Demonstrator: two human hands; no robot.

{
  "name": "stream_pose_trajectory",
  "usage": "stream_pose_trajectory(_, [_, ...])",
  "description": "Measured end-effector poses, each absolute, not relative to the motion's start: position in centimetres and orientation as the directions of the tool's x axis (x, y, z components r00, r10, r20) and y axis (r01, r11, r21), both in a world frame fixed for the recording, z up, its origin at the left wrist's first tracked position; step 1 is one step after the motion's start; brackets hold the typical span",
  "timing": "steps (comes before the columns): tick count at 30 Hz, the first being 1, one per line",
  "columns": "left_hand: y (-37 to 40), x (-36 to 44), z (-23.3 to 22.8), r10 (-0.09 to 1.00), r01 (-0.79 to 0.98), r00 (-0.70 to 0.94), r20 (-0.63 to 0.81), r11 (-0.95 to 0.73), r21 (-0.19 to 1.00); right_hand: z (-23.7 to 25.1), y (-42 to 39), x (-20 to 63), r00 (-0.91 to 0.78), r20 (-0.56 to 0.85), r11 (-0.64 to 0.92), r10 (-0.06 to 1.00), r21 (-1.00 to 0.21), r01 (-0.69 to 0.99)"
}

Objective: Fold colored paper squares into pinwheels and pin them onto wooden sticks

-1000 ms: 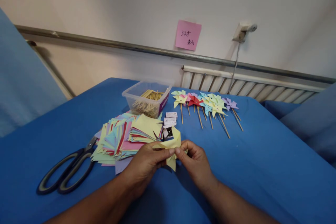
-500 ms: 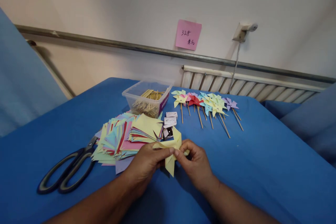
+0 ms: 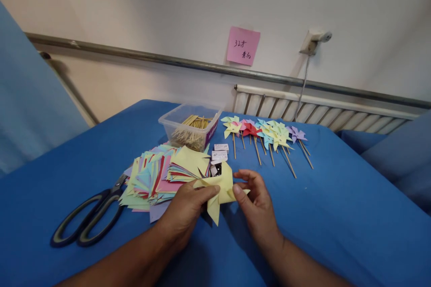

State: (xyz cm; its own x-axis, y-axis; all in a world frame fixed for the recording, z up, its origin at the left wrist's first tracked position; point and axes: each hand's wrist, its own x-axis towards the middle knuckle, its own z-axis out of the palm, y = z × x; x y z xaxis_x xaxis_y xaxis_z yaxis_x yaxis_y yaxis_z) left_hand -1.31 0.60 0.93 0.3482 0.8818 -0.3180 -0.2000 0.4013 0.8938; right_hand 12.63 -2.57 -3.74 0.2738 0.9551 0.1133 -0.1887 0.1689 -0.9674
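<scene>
A yellow paper pinwheel (image 3: 222, 184), its blades folded in, is pinched between the thumb and fingers of my left hand (image 3: 190, 204), the thumb pressing near its centre. Beside its right blade is my right hand (image 3: 257, 202), fingers apart and curved, with the thumb tip against or just in front of that blade. Just behind the pinwheel stands a small open box (image 3: 215, 169) of dark shiny bits, partly covered by the paper. To the left lies a fanned pile of coloured cut paper squares (image 3: 158, 175).
Black-handled scissors (image 3: 90, 215) lie left of the papers. A clear plastic tub (image 3: 164, 121) holds thin wooden sticks (image 3: 191, 134). Small white boxes (image 3: 220, 154) sit beside it. Several finished pinwheels on sticks (image 3: 269, 134) lie at the back right of the blue-covered table (image 3: 336, 215).
My right hand has loosened its pinch near the pinwheel's centre and shifted right, its fingers spreading. The right blade now shows more fully. My left hand keeps its hold.
</scene>
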Motion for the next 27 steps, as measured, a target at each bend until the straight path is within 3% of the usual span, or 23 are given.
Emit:
stream_pose_trajectory(4, [0.8, -1.4, 0.4, 0.877, -0.069, 0.355, -0.323, 0.369, 0.927, -3.5, -2.4, 12.8, 0.155, 0.037, 0.091, 0.987, -0.929, -0.359])
stream_pose_trajectory(11, [1.3, -1.4, -0.5, 0.894, 0.1, 0.302, -0.332, 0.317, 0.943, -4.1, -2.1, 12.4, 0.031, 0.07, 0.077, 0.997, -0.921, -0.382])
stream_pose_trajectory(20, [0.5, -1.0, -0.3, 0.862, -0.179, 0.386, -0.329, 0.42, 0.89, -3.6, -1.8, 12.4, 0.147, 0.04, 0.108, 0.988, -0.865, -0.49])
stream_pose_trajectory(27, [0.6, -0.8, -0.7, 0.891, -0.076, 0.313, -0.329, 0.369, 0.926, -4.0, -2.2, 11.7, 0.135, 0.092, 0.135, 0.987, -0.925, -0.356])
